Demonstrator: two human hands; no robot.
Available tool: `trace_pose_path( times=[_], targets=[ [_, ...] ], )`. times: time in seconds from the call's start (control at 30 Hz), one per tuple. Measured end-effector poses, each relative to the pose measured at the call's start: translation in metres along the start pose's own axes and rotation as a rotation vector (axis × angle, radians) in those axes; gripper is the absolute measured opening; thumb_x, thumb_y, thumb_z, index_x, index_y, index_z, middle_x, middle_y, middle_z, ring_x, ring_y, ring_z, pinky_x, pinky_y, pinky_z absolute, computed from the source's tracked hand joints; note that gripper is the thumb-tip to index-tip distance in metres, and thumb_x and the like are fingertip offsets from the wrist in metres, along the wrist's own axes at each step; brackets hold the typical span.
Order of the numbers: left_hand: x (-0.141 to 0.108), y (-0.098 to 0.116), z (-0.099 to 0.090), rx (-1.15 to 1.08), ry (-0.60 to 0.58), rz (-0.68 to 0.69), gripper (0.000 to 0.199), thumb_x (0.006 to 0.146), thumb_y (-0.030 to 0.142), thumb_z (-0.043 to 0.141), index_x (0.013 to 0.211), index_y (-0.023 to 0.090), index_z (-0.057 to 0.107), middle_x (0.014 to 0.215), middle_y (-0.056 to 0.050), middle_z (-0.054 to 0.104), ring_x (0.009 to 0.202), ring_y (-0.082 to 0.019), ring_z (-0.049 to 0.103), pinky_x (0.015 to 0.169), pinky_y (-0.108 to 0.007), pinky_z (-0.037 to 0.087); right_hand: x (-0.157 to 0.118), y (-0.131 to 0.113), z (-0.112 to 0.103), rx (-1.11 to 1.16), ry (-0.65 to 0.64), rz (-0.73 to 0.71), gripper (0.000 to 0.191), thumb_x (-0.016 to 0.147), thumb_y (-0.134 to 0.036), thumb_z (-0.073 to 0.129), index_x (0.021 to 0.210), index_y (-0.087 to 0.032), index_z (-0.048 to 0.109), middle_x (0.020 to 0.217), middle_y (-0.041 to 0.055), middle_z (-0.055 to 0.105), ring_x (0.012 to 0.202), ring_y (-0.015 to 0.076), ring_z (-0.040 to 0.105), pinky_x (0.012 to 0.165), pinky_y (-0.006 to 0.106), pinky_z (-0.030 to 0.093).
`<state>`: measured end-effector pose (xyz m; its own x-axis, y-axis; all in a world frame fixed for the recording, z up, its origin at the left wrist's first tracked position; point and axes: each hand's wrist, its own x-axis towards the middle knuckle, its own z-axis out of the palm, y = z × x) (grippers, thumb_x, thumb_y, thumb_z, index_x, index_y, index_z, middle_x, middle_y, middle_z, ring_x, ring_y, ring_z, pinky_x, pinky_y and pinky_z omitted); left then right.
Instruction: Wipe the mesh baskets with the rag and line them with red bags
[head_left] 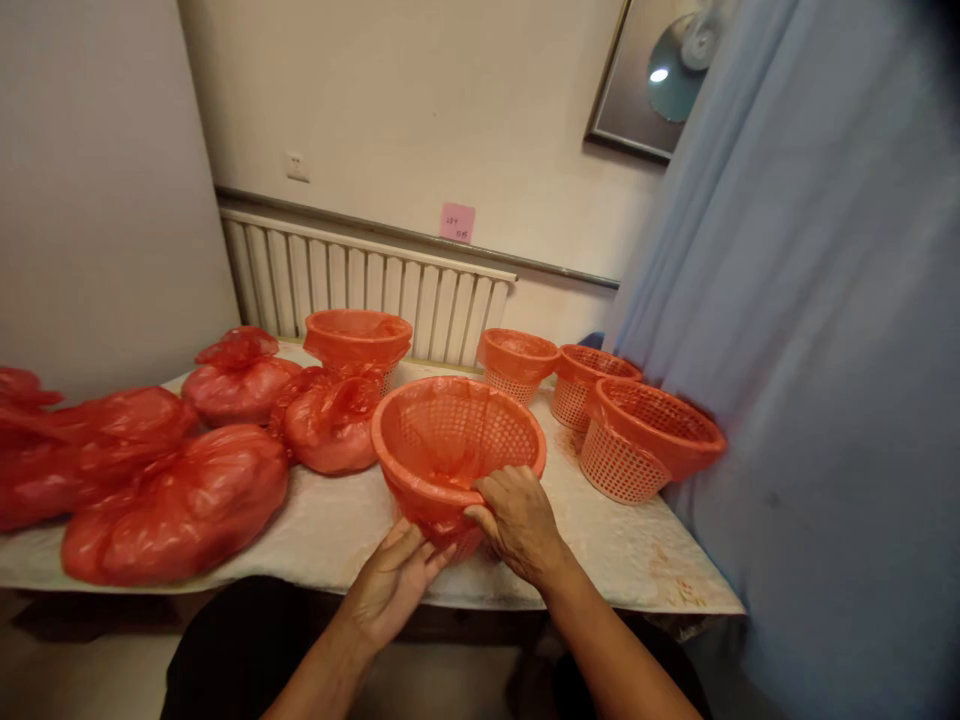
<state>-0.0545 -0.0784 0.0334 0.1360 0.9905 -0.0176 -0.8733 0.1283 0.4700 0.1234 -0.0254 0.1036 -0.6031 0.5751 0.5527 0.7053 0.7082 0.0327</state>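
A basket (457, 440) lined with a thin red plastic bag stands at the front middle of the table, the bag folded over its rim. My right hand (517, 520) grips the near right part of that rim, fingers over the edge and thumb outside. My left hand (394, 585) is below the rim at the near left, palm up, fingers apart and touching the bag's outside. Just left of the basket sits a full, knotted red bag (334, 425). Perforated light mesh shows through the lining, and the inside holds only the creased bag.
More full red bags (180, 505) lie on the left of the white-covered table (330, 540). Lined baskets stand behind (358, 335) and at right (630, 450). A radiator (375, 285) runs along the wall; a blue curtain (810, 350) hangs at the right.
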Motion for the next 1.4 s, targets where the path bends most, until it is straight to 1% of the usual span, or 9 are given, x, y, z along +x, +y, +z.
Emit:
trace_pose_path(
  times=[0.13,0.33,0.5,0.67,0.8,1.03,1.23,1.33,1.4],
  targets=[
    [0.001,-0.002,0.009,0.081,0.071,0.021,0.022,0.081,0.01,0.067,0.102,0.019,0.065,0.099,-0.006,0.074,0.093,-0.022,0.069,0.089,-0.038,0.051,-0.001,-0.003,-0.003,0.013,0.007,0.009,0.029,0.096,-0.046,0.045,0.088,-0.021,0.058,0.082,0.0023,0.061,0.078,0.019,0.048,0.073,0.032,0.029],
    [0.003,-0.005,-0.023,0.068,0.209,0.022,0.022,0.081,0.005,0.064,0.098,0.018,0.061,0.082,-0.003,0.07,0.069,-0.013,0.067,0.075,-0.029,0.055,-0.002,0.0,0.001,0.019,0.001,0.001,0.028,0.096,-0.044,0.046,0.089,-0.021,0.059,0.081,0.0032,0.061,0.079,0.0196,0.048,0.075,0.033,0.03],
    [0.005,0.006,-0.035,-0.048,0.206,0.04,0.005,0.089,0.013,0.057,0.088,0.017,0.06,0.085,-0.006,0.07,0.078,-0.016,0.069,0.081,-0.032,0.055,-0.002,0.0,0.003,0.023,0.0,0.007,0.027,0.098,-0.041,0.044,0.089,-0.021,0.059,0.082,0.0037,0.061,0.079,0.0199,0.048,0.075,0.033,0.03],
    [0.016,0.027,-0.03,-0.079,0.187,0.069,0.022,0.096,0.033,0.047,0.095,0.016,0.062,0.096,-0.009,0.072,0.087,-0.019,0.07,0.077,-0.032,0.056,-0.002,0.0,0.003,0.021,0.0,0.003,0.028,0.097,-0.042,0.045,0.085,-0.02,0.058,0.081,0.0037,0.06,0.077,0.0194,0.048,0.074,0.033,0.03],
    [0.026,0.035,-0.03,0.012,0.231,0.08,0.008,0.091,0.016,0.056,0.094,0.018,0.063,0.084,-0.004,0.072,0.073,-0.016,0.071,0.07,-0.03,0.057,-0.001,0.0,0.003,0.026,0.012,0.006,0.03,0.097,-0.043,0.043,0.086,-0.02,0.058,0.081,0.0039,0.06,0.078,0.0195,0.048,0.074,0.033,0.03],
    [0.033,0.037,-0.045,0.073,0.326,0.095,0.019,0.086,0.004,0.053,0.093,0.019,0.062,0.086,-0.003,0.073,0.071,-0.015,0.071,0.064,-0.027,0.059,0.003,-0.002,-0.001,0.022,-0.002,0.028,0.03,0.095,-0.049,0.046,0.087,-0.022,0.057,0.082,0.0027,0.06,0.079,0.0196,0.048,0.075,0.033,0.03],
    [0.046,0.034,-0.088,0.523,0.455,0.091,0.009,0.081,0.008,0.058,0.079,0.017,0.057,0.071,-0.003,0.068,0.064,-0.015,0.067,0.068,-0.028,0.055,0.004,0.001,-0.002,-0.045,-0.035,-0.003,0.014,0.092,-0.027,0.053,0.079,-0.021,0.051,0.08,0.0007,0.061,0.078,0.0182,0.048,0.072,0.032,0.029],
    [0.058,0.039,-0.11,0.844,0.533,0.134,0.018,0.079,0.014,0.061,0.063,0.019,0.053,0.056,0.0,0.058,0.054,-0.016,0.057,0.058,-0.025,0.046,0.007,0.007,0.004,-0.062,-0.03,-0.033,0.014,0.089,-0.017,0.051,0.076,-0.021,0.05,0.075,-0.0008,0.061,0.073,0.0165,0.048,0.068,0.032,0.027],
    [0.064,0.043,-0.12,1.021,0.555,0.187,0.022,0.077,0.015,0.063,0.058,0.02,0.053,0.054,0.001,0.052,0.057,-0.018,0.052,0.056,-0.025,0.039,0.014,0.016,0.006,-0.068,-0.008,-0.044,0.016,0.088,-0.016,0.051,0.073,-0.021,0.05,0.072,-0.0009,0.06,0.07,0.0158,0.047,0.067,0.031,0.026]
  ],
)
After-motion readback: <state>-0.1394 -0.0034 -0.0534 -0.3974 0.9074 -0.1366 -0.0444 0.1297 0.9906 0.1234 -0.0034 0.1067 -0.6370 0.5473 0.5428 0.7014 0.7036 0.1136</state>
